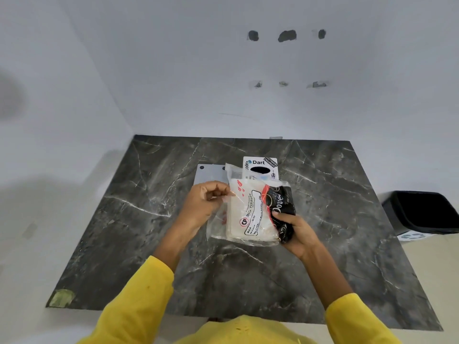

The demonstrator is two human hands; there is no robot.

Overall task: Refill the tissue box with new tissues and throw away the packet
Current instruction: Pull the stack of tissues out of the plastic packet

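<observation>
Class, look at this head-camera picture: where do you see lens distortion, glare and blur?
Head view: the wide lens splays the marble table's edges outward; soft glare streaks the clear tissue packet; the wall's left side carries a blurred grey shadow; small print on the packet is too soft to read.

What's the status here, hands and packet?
Left hand pinching packet's clear flap. Right hand gripping its black end. Tissue box behind, unfilled. Bin at right, path clear.

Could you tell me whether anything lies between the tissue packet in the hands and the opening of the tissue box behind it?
Nothing solid does. The tissue packet, held by the left hand and right hand, sits just in front of the tissue box, whose dark oval slot is uncovered. The tissues are still sealed inside the plastic wrapper, though.
</observation>
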